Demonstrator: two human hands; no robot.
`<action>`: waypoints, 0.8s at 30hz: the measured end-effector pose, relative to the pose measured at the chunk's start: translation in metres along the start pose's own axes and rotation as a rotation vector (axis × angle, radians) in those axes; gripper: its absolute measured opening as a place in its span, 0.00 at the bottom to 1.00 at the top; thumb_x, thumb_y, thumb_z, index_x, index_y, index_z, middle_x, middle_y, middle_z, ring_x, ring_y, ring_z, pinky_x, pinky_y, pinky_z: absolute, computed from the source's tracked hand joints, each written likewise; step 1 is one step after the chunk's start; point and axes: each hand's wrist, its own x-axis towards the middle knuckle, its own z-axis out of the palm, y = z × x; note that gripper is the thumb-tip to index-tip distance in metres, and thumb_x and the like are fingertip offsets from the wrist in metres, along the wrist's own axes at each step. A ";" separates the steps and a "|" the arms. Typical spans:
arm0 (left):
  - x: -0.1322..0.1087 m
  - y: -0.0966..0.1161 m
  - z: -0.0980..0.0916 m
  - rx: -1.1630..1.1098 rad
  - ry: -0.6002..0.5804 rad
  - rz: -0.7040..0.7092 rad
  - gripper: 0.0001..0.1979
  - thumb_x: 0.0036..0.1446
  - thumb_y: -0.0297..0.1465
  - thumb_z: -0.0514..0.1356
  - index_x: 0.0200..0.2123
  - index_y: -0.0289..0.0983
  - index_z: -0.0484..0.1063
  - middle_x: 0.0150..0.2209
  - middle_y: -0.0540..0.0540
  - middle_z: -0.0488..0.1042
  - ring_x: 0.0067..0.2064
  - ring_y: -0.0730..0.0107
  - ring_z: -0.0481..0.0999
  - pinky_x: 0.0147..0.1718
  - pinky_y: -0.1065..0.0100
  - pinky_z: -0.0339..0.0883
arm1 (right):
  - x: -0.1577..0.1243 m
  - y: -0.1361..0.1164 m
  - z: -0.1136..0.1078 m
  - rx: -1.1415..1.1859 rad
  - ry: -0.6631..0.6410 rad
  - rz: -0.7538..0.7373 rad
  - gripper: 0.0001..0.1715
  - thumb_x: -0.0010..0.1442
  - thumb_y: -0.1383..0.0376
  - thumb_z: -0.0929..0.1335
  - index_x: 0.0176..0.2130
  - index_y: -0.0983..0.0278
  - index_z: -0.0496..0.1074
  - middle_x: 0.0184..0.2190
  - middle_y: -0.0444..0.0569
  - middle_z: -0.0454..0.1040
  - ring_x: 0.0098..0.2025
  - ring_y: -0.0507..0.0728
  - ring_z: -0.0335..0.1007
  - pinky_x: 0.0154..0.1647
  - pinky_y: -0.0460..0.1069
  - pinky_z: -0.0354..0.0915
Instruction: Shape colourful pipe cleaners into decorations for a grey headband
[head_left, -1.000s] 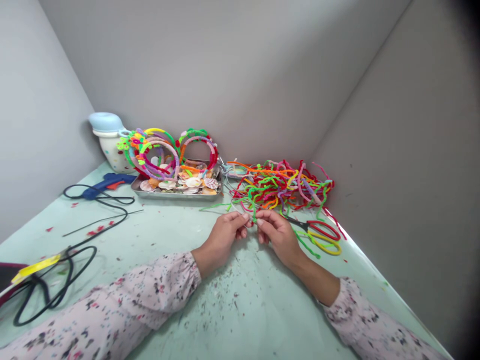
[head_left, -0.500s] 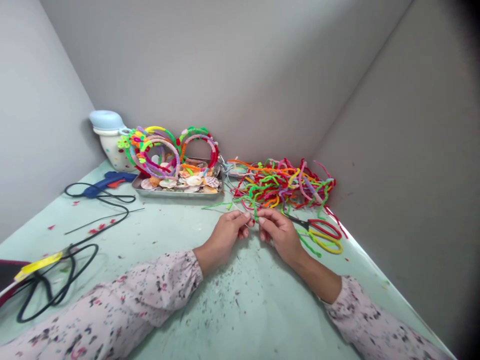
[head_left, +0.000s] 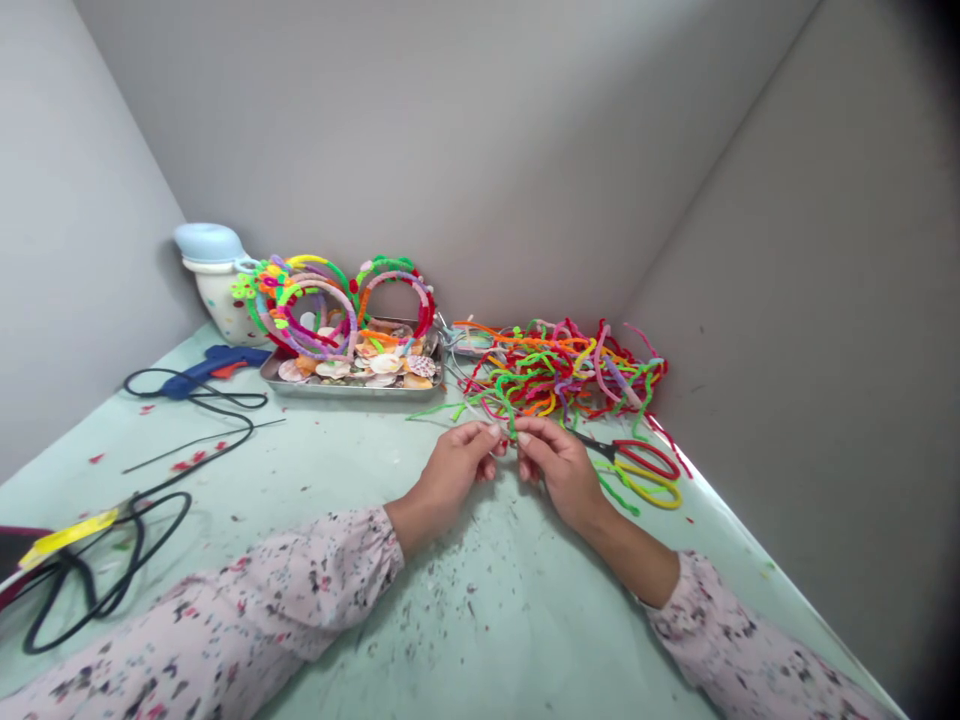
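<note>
Left hand: my left hand (head_left: 450, 472) is almost closed, its thumb and forefinger pinching a thin pale wire (head_left: 477, 413) while the other fingers curl under.

Right hand: my right hand (head_left: 561, 468) is just as tightly drawn in, with its fingertips on a green pipe cleaner (head_left: 511, 424). I can't tell from this view whether it also has the wire.

Between my hands: the wire and pipe cleaner meet at my fingertips, held just above the worktop (head_left: 480, 650) and in front of the pile. My fingers hide the exact spot where they meet.

Beside my right hand: scissors (head_left: 645, 459) with red handles lie on a yellow loop (head_left: 652, 492), with a loose green strand nearby.

Ahead: a tangled pile of pipe cleaners (head_left: 562, 370) in red, orange, green and pink sits against the corner.

Left of the pile: a metal tray (head_left: 352, 391) holds seashells (head_left: 375, 366), and finished-looking fuzzy hoops (head_left: 395, 300) lean over it.

Far left: a blue glue gun (head_left: 217, 358) lies with its black cord (head_left: 195, 400) trailing across the worktop, and behind it stands a white dotted jar (head_left: 221, 300) with a pale blue lid (head_left: 208, 242).
</note>
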 end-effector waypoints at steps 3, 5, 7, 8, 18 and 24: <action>-0.004 0.000 0.001 0.110 0.091 0.108 0.13 0.55 0.40 0.58 0.27 0.35 0.66 0.19 0.55 0.61 0.20 0.79 0.59 0.21 0.74 0.53 | 0.001 0.001 0.000 0.011 0.009 0.001 0.13 0.58 0.59 0.66 0.41 0.63 0.70 0.17 0.37 0.65 0.19 0.49 0.60 0.20 0.45 0.57; -0.005 0.002 0.002 0.142 0.130 0.183 0.11 0.55 0.38 0.58 0.30 0.36 0.67 0.20 0.55 0.61 0.21 0.79 0.59 0.21 0.75 0.54 | 0.001 0.001 0.000 -0.006 -0.004 -0.007 0.12 0.58 0.59 0.66 0.41 0.63 0.70 0.17 0.38 0.65 0.19 0.49 0.60 0.21 0.45 0.57; -0.006 0.004 0.002 0.148 0.130 0.200 0.10 0.55 0.37 0.58 0.38 0.36 0.68 0.21 0.56 0.63 0.20 0.79 0.60 0.20 0.75 0.54 | 0.001 0.001 0.000 -0.026 -0.020 -0.019 0.12 0.59 0.59 0.66 0.41 0.63 0.70 0.16 0.38 0.65 0.19 0.49 0.60 0.21 0.45 0.57; -0.006 0.005 0.002 0.147 0.121 0.188 0.13 0.55 0.36 0.58 0.42 0.36 0.68 0.21 0.56 0.63 0.20 0.79 0.59 0.19 0.75 0.53 | 0.000 0.002 0.001 -0.034 -0.025 -0.027 0.12 0.58 0.59 0.66 0.41 0.63 0.70 0.17 0.38 0.66 0.19 0.50 0.60 0.22 0.45 0.57; -0.015 0.012 0.007 0.243 -0.004 0.240 0.19 0.55 0.31 0.57 0.51 0.37 0.70 0.23 0.53 0.66 0.22 0.77 0.61 0.25 0.72 0.58 | 0.000 -0.001 0.002 -0.102 -0.066 -0.034 0.10 0.59 0.60 0.65 0.38 0.62 0.71 0.16 0.39 0.65 0.19 0.51 0.59 0.22 0.46 0.56; -0.018 0.011 0.004 0.438 0.049 0.508 0.19 0.57 0.28 0.56 0.52 0.42 0.71 0.36 0.47 0.67 0.33 0.73 0.66 0.35 0.71 0.61 | -0.001 -0.003 0.002 -0.110 -0.073 -0.034 0.09 0.58 0.60 0.65 0.33 0.62 0.71 0.16 0.39 0.64 0.19 0.50 0.59 0.22 0.46 0.56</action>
